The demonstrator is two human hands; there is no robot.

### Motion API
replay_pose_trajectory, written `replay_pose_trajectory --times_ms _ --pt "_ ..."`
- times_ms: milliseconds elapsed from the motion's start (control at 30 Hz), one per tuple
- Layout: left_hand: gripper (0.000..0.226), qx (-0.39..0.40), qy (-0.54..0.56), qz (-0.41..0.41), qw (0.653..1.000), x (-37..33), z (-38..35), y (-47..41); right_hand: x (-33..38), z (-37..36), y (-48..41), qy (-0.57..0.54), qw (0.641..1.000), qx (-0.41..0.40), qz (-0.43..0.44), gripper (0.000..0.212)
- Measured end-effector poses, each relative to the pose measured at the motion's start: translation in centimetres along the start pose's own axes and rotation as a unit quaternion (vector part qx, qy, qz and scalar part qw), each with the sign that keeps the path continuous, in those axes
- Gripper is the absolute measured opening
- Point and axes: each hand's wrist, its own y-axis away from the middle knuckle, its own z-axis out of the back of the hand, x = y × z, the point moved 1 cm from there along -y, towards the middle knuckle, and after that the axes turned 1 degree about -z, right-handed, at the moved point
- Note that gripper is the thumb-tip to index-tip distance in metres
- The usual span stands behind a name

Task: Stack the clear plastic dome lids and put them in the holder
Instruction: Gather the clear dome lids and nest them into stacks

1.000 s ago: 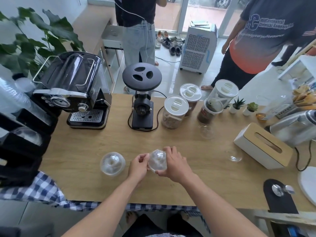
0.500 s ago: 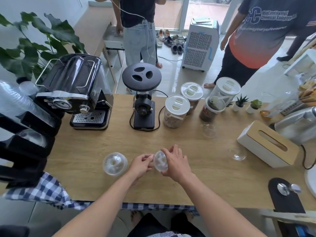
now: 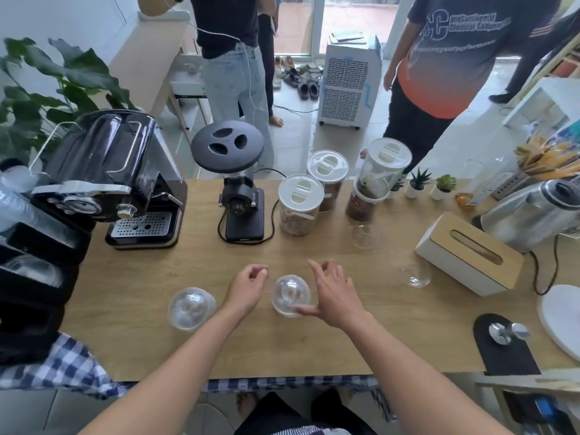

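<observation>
A clear dome lid point(image 3: 290, 295) stands dome up on the wooden table point(image 3: 392, 334), between my two hands. My left hand point(image 3: 248, 287) hovers just left of it, fingers loosely curled, holding nothing. My right hand point(image 3: 332, 293) is just right of it with fingers spread; only the thumb tip touches the lid's near rim. A second dome lid point(image 3: 191, 307) rests further left. Two more clear lids point(image 3: 362, 235) point(image 3: 414, 273) lie towards the back right. The black holder point(image 3: 31, 277) stands at the table's left end with clear plastic in it.
Along the back stand an espresso machine point(image 3: 125, 183), a black grinder point(image 3: 241, 199) and three lidded jars point(image 3: 299, 205). A tissue box point(image 3: 467, 252), a kettle point(image 3: 533, 211) and a black mat with a tamper point(image 3: 505, 337) fill the right side. Two people stand behind the table.
Before, both hands pressed a dome lid between them above the table. Now that lid sits on the table and both hands have let go and spread apart.
</observation>
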Motion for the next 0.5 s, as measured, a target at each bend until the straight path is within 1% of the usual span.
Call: replay_pose_trajectory --times_ms 133,267,400,500 --pt "0.022 -0.015 -0.076 -0.098 0.992 -4.7 -1.9 -1.2 -5.2 2.2 0.1 -0.024 0.996 -0.049 -0.065 0.113" --pt "0.026 0.029 -0.138 -0.185 0.973 -8.7 -6.3 -3.0 -10.8 3.5 0.1 -0.053 0.984 -0.08 -0.147 0.101" --pt "0.042 0.073 -0.208 -0.215 0.951 -11.5 -11.5 -4.5 -15.9 4.2 0.2 -0.079 0.967 -0.087 -0.225 0.1" --pt "0.056 0.091 -0.25 -0.207 0.941 -12.8 -15.0 -5.8 -19.1 4.3 0.3 -0.087 0.959 -0.077 -0.257 0.105"
